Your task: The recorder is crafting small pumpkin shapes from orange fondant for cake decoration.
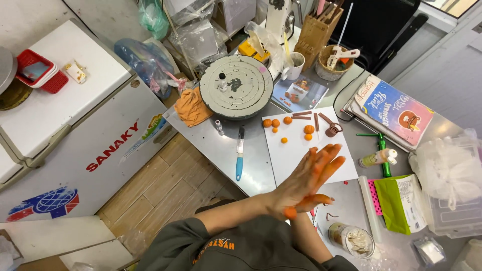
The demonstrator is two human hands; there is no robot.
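Orange clay peeks out at the heel of the palms, pressed between the left hand on top and the right hand beneath, both flat with fingers straight, stained orange, rolling rather than clutching. They work above the near edge of the white board. Already shaped there: a scatter of orange balls, brown strips and a brown coil. By my reading, several pieces are done and this lump remains unformed. A blue-handled knife lies left of the board; the grey turntable sits beyond.
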